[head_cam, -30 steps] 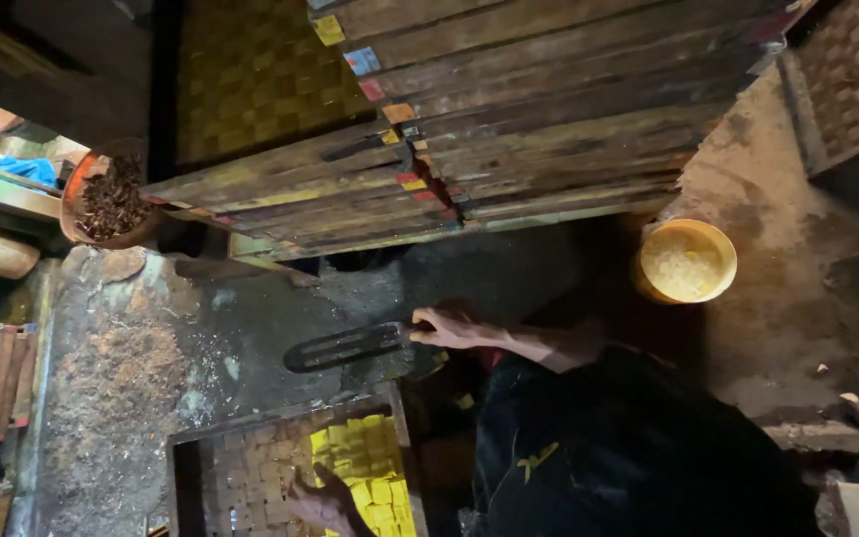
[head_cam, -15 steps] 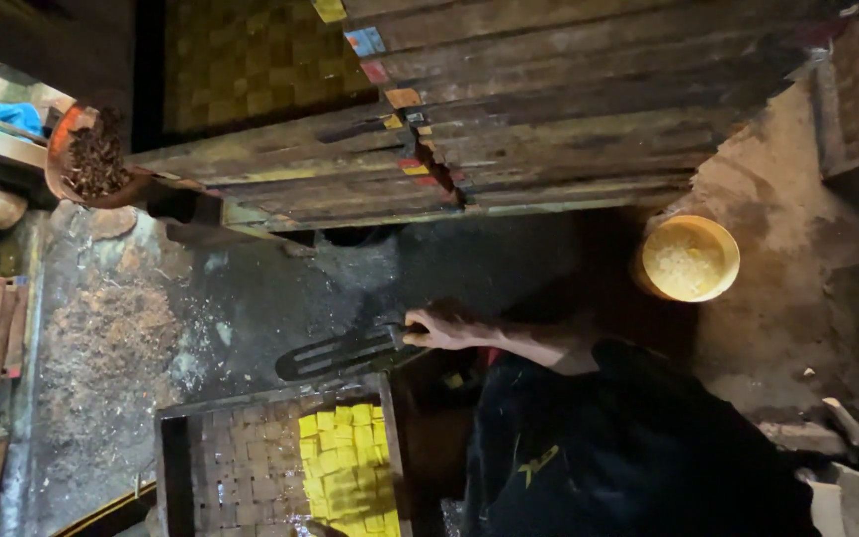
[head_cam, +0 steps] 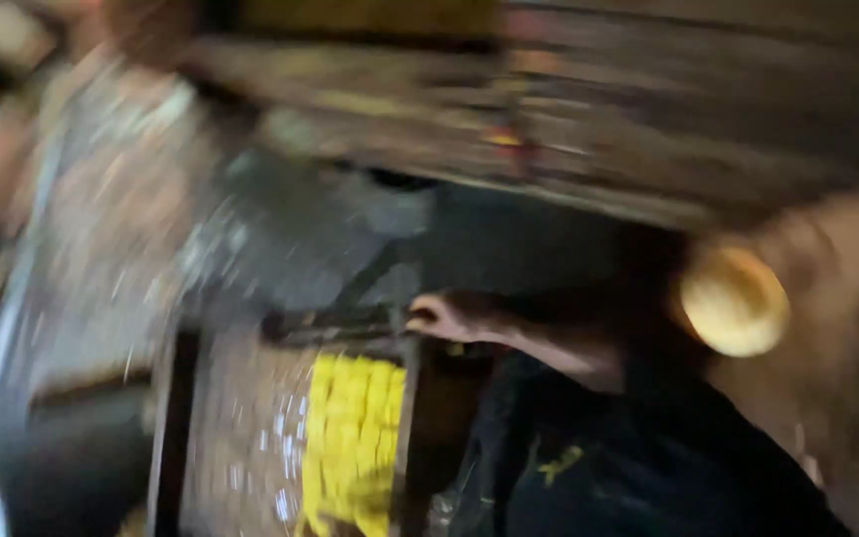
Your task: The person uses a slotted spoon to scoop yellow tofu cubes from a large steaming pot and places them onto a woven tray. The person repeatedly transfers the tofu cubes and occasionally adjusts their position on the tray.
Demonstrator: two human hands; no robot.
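Change: view swung, now heavily blurred; tray nearer the hand.
Fingers (head_cam: 428,316): curled at a dark tool (head_cam: 335,323); grip unclear.
Hand (head_cam: 459,316): over the tray's top edge.
Tray (head_cam: 176,428): yellow blocks (head_cam: 350,438) at its right side.
Bowl (head_cam: 733,298): well apart, right.

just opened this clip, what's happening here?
The frame is heavily motion-blurred. One hand reaches out over the near edge of a wooden tray and seems to grip a dark long tool, though the grip is too smeared to confirm; which hand it is cannot be told. Inside the tray lies a block of yellow squares. A dark-clothed body fills the lower right, with a round yellow bowl beyond it. Stacked wooden planks run across the top. No second hand is visible.
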